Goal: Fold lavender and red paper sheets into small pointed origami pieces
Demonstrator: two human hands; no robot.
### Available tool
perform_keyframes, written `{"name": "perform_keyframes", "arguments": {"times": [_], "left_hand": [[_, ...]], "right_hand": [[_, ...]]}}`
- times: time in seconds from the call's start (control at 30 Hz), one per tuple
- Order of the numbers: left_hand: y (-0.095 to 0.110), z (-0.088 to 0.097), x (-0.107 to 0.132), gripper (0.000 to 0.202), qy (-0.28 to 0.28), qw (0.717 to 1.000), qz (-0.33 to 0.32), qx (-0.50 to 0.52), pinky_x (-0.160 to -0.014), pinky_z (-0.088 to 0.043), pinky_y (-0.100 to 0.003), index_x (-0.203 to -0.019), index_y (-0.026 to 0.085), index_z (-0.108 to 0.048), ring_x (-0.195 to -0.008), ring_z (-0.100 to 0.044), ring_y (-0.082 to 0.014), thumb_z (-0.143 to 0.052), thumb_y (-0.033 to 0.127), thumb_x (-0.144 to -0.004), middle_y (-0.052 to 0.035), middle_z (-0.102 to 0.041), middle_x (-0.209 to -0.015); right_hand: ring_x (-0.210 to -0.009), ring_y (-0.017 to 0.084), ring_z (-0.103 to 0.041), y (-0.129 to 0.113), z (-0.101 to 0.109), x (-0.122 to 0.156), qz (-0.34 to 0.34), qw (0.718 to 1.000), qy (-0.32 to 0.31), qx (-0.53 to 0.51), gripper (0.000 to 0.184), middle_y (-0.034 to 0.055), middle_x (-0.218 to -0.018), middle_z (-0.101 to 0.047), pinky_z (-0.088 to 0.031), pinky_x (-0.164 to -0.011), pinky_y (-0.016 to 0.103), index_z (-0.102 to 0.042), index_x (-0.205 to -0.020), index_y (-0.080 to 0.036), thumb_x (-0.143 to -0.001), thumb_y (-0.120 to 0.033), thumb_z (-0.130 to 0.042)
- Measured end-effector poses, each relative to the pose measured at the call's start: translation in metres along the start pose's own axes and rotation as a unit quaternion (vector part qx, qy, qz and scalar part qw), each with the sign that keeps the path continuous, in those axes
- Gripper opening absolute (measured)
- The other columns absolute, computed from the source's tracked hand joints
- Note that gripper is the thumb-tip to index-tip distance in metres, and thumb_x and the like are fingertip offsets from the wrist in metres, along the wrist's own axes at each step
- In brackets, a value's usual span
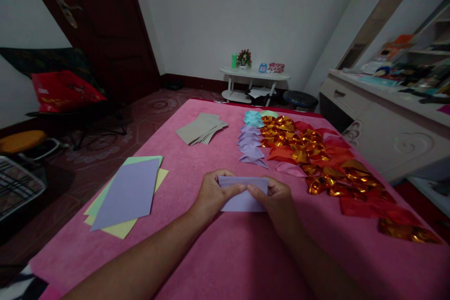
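Observation:
A folded lilac paper (pixel 242 200) lies on the pink cloth-covered table (pixel 218 253) in front of me. My left hand (pixel 214 193) pinches its left part, thumb on top and fingers curled under the edge. My right hand (pixel 276 197) pinches the right part the same way. Both thumbs meet near the fold at the paper's middle. A stack of lilac, green and yellow sheets (pixel 126 194) lies to the left of my hands.
A fan of grey sheets (pixel 201 129) lies further back. Rows of folded lilac (pixel 250 147), light blue (pixel 253 118), gold and red foil pieces (pixel 316 159) cover the right side. A white desk (pixel 386 117) stands right, a small white table (pixel 255 77) behind.

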State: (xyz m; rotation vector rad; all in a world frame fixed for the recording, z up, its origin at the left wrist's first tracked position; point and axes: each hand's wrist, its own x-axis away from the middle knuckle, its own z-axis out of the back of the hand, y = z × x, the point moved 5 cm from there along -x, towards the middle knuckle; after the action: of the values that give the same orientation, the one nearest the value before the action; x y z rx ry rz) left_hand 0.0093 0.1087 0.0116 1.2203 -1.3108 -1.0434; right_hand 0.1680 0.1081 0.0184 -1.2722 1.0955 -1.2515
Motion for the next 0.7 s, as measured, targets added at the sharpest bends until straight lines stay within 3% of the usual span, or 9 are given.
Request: {"name": "perform_keyframes", "arguments": {"times": [0.2, 0.4, 0.57, 0.7], "left_hand": [[-0.007, 0.004, -0.002, 0.048, 0.001, 1.000, -0.012, 0.003, -0.041, -0.025, -0.018, -0.058, 0.013, -0.052, -0.043, -0.035, -0.0057, -0.063, 0.058, -0.071, 0.0044, -0.042, -0.049], [-0.009, 0.005, 0.000, 0.051, -0.007, 0.999, -0.031, -0.037, -0.042, -0.019, -0.020, -0.055, 0.017, -0.038, -0.043, -0.027, -0.0058, -0.051, 0.060, -0.079, 0.0051, -0.031, -0.049], [0.008, 0.005, 0.005, 0.050, 0.009, 0.981, -0.123, -0.152, -0.044, -0.018, -0.021, -0.051, 0.017, -0.029, -0.047, -0.024, -0.0063, -0.048, 0.050, -0.084, 0.0042, -0.024, -0.052], [0.013, -0.003, 0.010, 0.046, -0.032, 0.950, -0.193, -0.242, -0.046, -0.018, -0.022, -0.049, 0.016, -0.033, -0.046, -0.026, -0.0062, -0.045, 0.038, -0.088, 0.0037, -0.028, -0.050]], "right_hand": [[-0.048, 0.012, -0.044, 0.002, 0.003, -0.001, -0.029, 0.999, -0.016, -0.023, 0.030, -0.0020, -0.055, -0.054, -0.034, -0.046, 0.024, -0.061, -0.064, -0.016, -0.069, -0.046, -0.067], [-0.045, 0.012, -0.041, 0.005, 0.007, 0.001, -0.037, 0.995, -0.008, -0.087, 0.029, -0.0018, -0.052, -0.051, -0.031, -0.043, 0.024, -0.059, -0.061, -0.018, -0.072, -0.044, -0.063], [-0.052, 0.015, -0.049, -0.002, 0.009, -0.001, 0.017, 1.000, 0.015, 0.007, 0.027, -0.0002, -0.057, -0.056, -0.037, -0.047, 0.025, -0.062, -0.067, -0.018, -0.074, -0.044, -0.061], [-0.064, 0.018, -0.058, -0.014, 0.006, -0.004, 0.092, 0.991, 0.024, 0.094, 0.024, 0.0036, -0.070, -0.066, -0.045, -0.058, 0.026, -0.066, -0.072, -0.018, -0.062, -0.039, -0.071]]}}
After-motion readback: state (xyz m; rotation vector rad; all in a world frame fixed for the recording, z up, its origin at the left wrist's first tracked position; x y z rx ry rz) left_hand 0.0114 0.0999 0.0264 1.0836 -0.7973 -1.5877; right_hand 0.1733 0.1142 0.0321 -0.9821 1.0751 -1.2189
